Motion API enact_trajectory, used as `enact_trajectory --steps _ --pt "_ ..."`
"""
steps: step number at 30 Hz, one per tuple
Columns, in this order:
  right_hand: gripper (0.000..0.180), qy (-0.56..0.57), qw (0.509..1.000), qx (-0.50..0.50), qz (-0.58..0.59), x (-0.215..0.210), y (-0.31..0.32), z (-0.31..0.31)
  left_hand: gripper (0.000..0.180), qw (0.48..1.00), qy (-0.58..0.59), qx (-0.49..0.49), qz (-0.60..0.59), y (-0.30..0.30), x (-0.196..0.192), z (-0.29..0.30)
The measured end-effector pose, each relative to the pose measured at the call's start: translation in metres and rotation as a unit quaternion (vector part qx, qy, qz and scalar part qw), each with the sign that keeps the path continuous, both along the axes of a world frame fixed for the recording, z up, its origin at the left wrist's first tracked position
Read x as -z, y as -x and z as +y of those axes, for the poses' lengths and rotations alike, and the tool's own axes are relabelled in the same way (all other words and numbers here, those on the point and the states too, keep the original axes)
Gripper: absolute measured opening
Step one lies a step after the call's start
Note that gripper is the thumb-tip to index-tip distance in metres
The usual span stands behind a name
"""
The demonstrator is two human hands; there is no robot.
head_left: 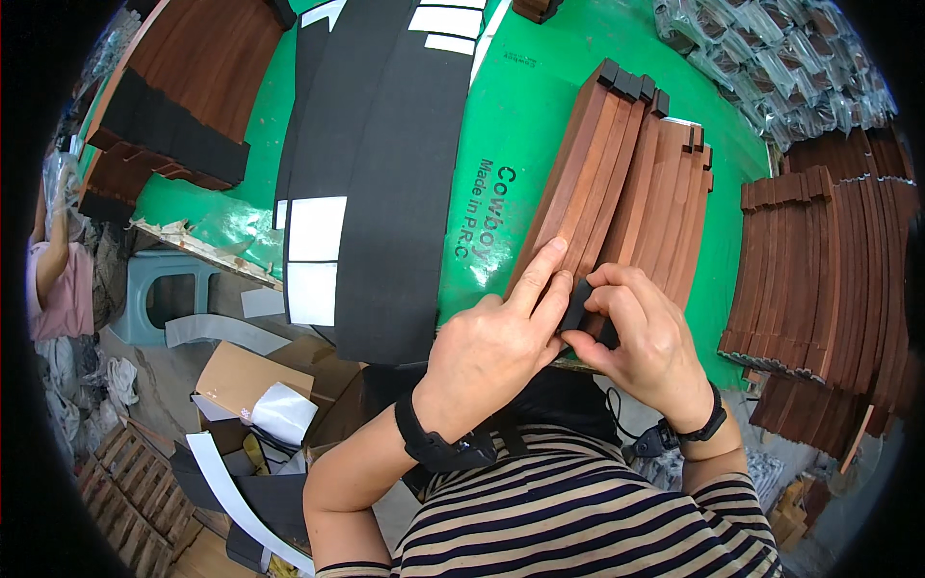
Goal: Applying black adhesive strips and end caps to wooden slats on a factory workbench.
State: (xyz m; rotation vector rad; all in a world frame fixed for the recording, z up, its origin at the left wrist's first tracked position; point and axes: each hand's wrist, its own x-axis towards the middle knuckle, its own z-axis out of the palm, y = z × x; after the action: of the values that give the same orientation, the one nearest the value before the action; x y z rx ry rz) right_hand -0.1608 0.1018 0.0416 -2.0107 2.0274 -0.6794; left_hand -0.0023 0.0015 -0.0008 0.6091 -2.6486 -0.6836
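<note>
A row of long, slightly curved brown wooden strips (592, 178) lies before me, with black pieces (624, 85) around several far ends. My left hand (496, 347) rests on the near part of these strips, index finger stretched forward along the wood; its thumb is hidden. Close beside it, my right hand (644, 332) pinches a small black foam piece (575, 306) between thumb and fingers at the strips' near end. The left fingertips are next to that piece. More wooden strips (665, 212) of lighter brown lie just to the right.
Large black foam sheets (400, 193) with white patches cover the green table (496, 106) on the left. Stacked wooden strips (790, 270) stand at right, plastic-wrapped bundles (771, 58) behind. Black-ended wooden pieces (183, 87) lie far left. Below are a stool (164, 279) and an open carton (332, 371).
</note>
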Motion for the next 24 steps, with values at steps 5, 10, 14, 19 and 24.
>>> enact_trajectory --steps 5,10,14,19,24 --pt "0.044 -0.037 0.999 0.006 0.003 -0.003 0.000 -0.001 0.055 1.000 -0.001 -0.002 0.004 0.000 0.003 0.001" --pt "0.059 -0.045 0.998 0.022 -0.040 -0.006 -0.001 0.002 0.058 1.000 -0.006 -0.001 0.002 -0.001 0.002 0.000" --pt "0.070 -0.059 0.991 0.066 -0.104 -0.004 0.000 0.008 0.061 1.000 -0.010 -0.003 0.000 0.000 0.000 0.000" --pt "0.073 -0.057 0.994 0.045 -0.086 -0.001 0.001 0.006 0.060 1.000 0.002 -0.007 0.003 0.000 0.003 0.001" --pt "0.068 -0.015 0.999 0.017 -0.050 0.006 0.001 0.004 0.061 1.000 0.005 -0.011 0.001 0.000 0.003 0.002"
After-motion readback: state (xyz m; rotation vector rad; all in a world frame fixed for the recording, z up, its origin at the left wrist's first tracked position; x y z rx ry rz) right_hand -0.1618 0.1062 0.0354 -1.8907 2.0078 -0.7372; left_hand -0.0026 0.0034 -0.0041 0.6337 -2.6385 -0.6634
